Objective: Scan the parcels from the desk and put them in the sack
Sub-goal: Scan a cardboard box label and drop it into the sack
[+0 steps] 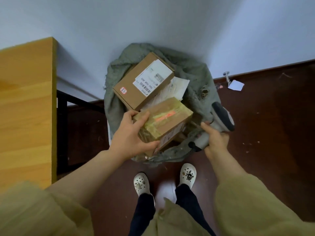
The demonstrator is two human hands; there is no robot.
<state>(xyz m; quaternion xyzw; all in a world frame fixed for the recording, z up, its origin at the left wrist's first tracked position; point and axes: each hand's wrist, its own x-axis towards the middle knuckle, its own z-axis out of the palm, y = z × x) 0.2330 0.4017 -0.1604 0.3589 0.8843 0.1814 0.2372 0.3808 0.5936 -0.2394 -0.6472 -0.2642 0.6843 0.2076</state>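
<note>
White clogs (pixel 141 184) stand on dark floor, nearest the camera. Above them, the left hand (pixel 131 137) grips a taped parcel (pixel 163 123) over the open grey sack (pixel 196 77); the right hand (pixel 215 138) clasps a grey scanner (pixel 221 116) at the sack's right rim. Farther in lies a labelled box (pixel 143 82). The wooden desk (pixel 25 108) stands left.

Taped box (pixel 167 119): brown cardboard, yellowed tape, orange streak on top; tilted over sack mouth, gripped at near left corner. Labelled box (pixel 144 82): brown, white barcode label and small red-edged sticker on top; tilted, resting inside. Sack (pixel 196 74): grey-green fabric, open, frayed hole at right, standing against wall. Scanner (pixel 221 116): grey, dark head, at right rim.
</note>
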